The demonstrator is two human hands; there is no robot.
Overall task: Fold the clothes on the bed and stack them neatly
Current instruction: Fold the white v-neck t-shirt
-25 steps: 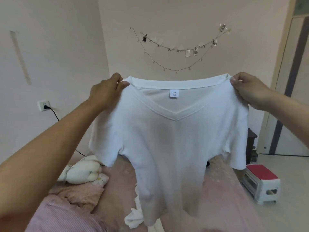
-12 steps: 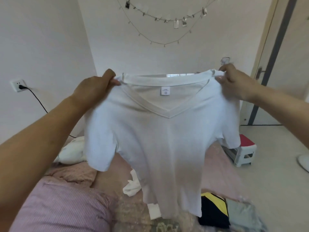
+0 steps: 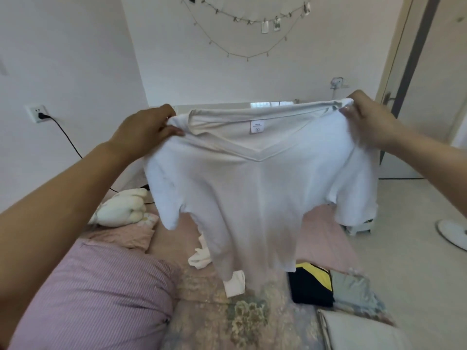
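Note:
A white V-neck T-shirt point(image 3: 257, 198) hangs spread out in the air above the bed, its neck label facing me. My left hand point(image 3: 146, 130) pinches its left shoulder and my right hand point(image 3: 366, 120) pinches its right shoulder. Beneath the hem, a crumpled white garment point(image 3: 202, 256) lies on the pink bed point(image 3: 326, 236). A folded black and yellow garment point(image 3: 309, 284) lies at the right next to a grey-green one point(image 3: 353, 289). A pale folded piece point(image 3: 358, 332) is at the bottom right.
A pink striped pillow point(image 3: 88, 299) fills the lower left, with a white plush toy point(image 3: 123, 208) behind it. A plugged wall socket point(image 3: 38, 113) and cable are at left. A white stool point(image 3: 358, 227) and a fan base point(image 3: 452, 231) stand on the floor at right.
My view has tilted further down and both hands have lowered the shirt toward the bed. The folded clothes at the lower right have come into sight.

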